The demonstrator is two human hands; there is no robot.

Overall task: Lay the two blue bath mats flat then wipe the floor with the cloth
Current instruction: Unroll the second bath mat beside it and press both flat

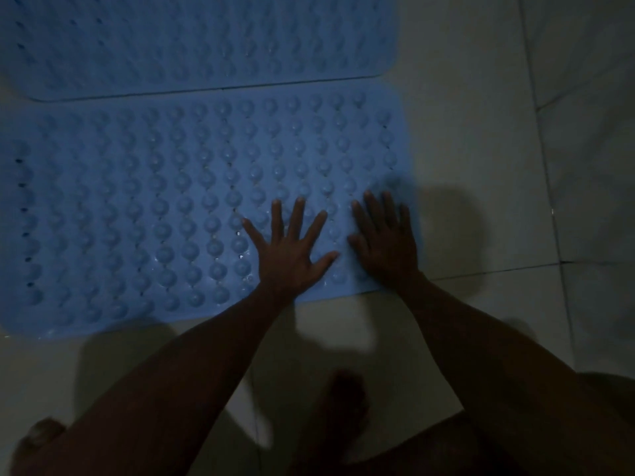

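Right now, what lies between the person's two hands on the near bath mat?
In the head view, only bare bumpy surface of the near bath mat shows between the left hand and right hand; both press flat on it.

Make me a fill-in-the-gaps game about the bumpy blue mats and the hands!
1. Both hands press on the near bath mat with fingers spread ____.
2. The left hand and right hand rest near the mat's ____ end.
3. The far bath mat lies ____ on the tiled floor.
4. The number of blue mats in view is ____.

Missing words: flat; right; flat; two
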